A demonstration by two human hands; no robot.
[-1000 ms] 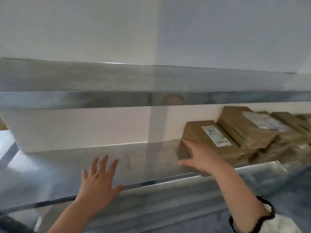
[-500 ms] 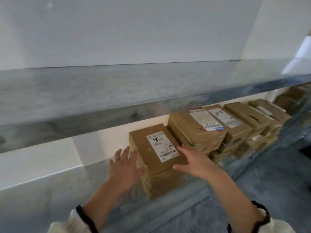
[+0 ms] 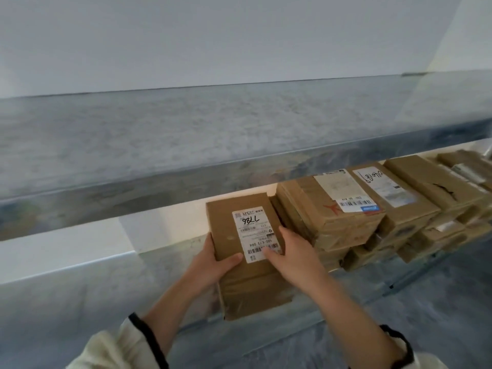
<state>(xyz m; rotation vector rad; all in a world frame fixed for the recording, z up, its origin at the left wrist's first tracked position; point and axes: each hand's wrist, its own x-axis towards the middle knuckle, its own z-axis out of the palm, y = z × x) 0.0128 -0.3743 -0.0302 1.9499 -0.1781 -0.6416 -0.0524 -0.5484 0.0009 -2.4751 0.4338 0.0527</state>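
A brown cardboard parcel [image 3: 226, 227] with a white shipping label marked 7786 lies on a metal shelf [image 3: 80, 302], its near end at the shelf's front edge. My left hand [image 3: 213, 262] grips its left side, thumb on top. My right hand [image 3: 295, 254] grips its right side, thumb pressing on the label's lower corner. Both sleeves are cream with dark cuffs.
To the right, a row of stacked brown parcels [image 3: 346, 217] with labels fills the same shelf, close against the held parcel. A second metal shelf [image 3: 186, 145] runs just above. A white wall stands behind; the lower shelf's left part is bare metal.
The view swung right and closer. My left hand went from the bare shelf to the parcel's left side; both hands now grip the parcel, which sits nearer the front edge.
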